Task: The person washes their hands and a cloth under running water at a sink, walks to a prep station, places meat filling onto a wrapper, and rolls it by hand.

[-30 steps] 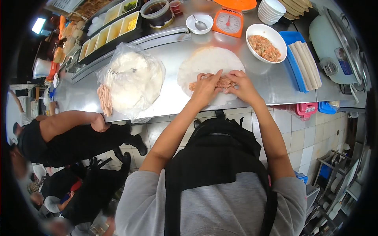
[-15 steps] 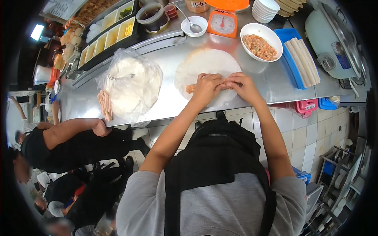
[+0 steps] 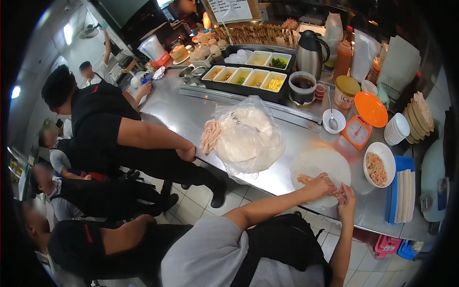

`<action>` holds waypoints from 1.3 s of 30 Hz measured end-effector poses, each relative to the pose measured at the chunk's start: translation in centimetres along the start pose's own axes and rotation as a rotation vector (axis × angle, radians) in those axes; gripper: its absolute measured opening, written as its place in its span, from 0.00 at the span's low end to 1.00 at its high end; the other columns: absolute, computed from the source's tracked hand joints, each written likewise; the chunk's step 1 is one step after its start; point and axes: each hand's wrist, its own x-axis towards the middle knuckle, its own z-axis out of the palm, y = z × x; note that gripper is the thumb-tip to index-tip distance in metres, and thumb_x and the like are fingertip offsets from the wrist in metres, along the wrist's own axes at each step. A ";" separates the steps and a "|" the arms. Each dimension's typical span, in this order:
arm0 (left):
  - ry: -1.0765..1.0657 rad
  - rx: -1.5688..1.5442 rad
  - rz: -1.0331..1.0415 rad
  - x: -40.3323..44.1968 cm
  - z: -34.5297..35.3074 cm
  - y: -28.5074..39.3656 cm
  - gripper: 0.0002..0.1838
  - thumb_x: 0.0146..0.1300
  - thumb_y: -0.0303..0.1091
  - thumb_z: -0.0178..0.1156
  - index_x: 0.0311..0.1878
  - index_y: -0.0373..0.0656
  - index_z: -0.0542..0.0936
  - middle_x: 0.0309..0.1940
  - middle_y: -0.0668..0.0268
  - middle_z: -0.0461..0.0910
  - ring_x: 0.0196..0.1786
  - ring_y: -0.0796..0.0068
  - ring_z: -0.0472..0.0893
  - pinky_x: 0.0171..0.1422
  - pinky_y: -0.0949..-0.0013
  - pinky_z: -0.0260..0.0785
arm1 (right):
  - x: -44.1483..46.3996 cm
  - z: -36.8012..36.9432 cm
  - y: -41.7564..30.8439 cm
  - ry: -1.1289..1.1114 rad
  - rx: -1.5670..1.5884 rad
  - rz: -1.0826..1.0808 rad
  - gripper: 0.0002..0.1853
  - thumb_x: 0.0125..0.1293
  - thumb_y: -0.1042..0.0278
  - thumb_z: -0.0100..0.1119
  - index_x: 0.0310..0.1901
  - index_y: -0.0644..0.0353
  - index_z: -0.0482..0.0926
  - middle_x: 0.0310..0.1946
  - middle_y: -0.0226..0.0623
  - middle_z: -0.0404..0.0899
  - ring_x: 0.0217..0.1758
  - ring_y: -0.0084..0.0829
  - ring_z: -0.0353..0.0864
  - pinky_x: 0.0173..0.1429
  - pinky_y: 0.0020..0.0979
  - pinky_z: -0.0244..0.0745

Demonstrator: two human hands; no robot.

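A round white wrapper (image 3: 320, 165) lies flat on the steel counter, with a strip of orange-pink filling (image 3: 303, 179) along its lower part. My left hand (image 3: 319, 187) rests over the filling, its fingers bent and pressed together on it. At the filling's right end my right hand (image 3: 347, 200) pinches with closed fingers. A white bowl of the same filling (image 3: 377, 168) is to the right, beside a blue tray (image 3: 395, 201) of pale rolls (image 3: 406, 196). Plastic-wrapped white sheets (image 3: 249, 138) lie to the left.
An orange scale (image 3: 357, 131), a small bowl with a spoon (image 3: 333, 121) and stacked white bowls (image 3: 397, 128) stand behind the wrapper. Farther back are topping containers (image 3: 243, 79) and a steel jug (image 3: 310, 55). Several co-workers stand at the left, one with a hand near the counter edge.
The view has swung left and up, so the counter now appears lower right and more co-workers show. My hands remain at the filling; its left end is still uncovered.
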 end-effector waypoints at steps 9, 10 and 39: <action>0.443 0.136 -0.024 0.0 2.2 1.6 0.10 0.53 0.37 0.58 0.38 0.47 0.80 0.38 0.72 0.79 0.45 0.72 0.78 0.63 0.52 0.57 | -0.8 0.7 1.2 0.062 0.143 -0.039 0.18 0.55 0.90 0.54 0.48 0.68 0.78 0.49 0.39 0.72 0.49 0.29 0.75 0.52 0.26 0.75; 0.439 0.130 -0.026 -0.1 2.3 1.4 0.10 0.53 0.37 0.58 0.38 0.47 0.80 0.38 0.72 0.79 0.45 0.72 0.78 0.63 0.52 0.57 | -0.7 0.6 1.0 0.062 0.142 -0.031 0.18 0.55 0.90 0.54 0.48 0.68 0.78 0.49 0.39 0.72 0.49 0.29 0.75 0.52 0.26 0.75; 0.140 -0.474 -0.330 -6.3 -5.6 -2.5 0.30 0.46 0.22 0.65 0.58 0.38 0.73 0.41 0.55 0.80 0.45 0.58 0.77 0.50 0.64 0.72 | 1.3 1.3 -2.8 -0.078 -0.361 -0.156 0.24 0.37 0.71 0.72 0.42 0.65 0.81 0.39 0.39 0.75 0.43 0.37 0.73 0.48 0.35 0.68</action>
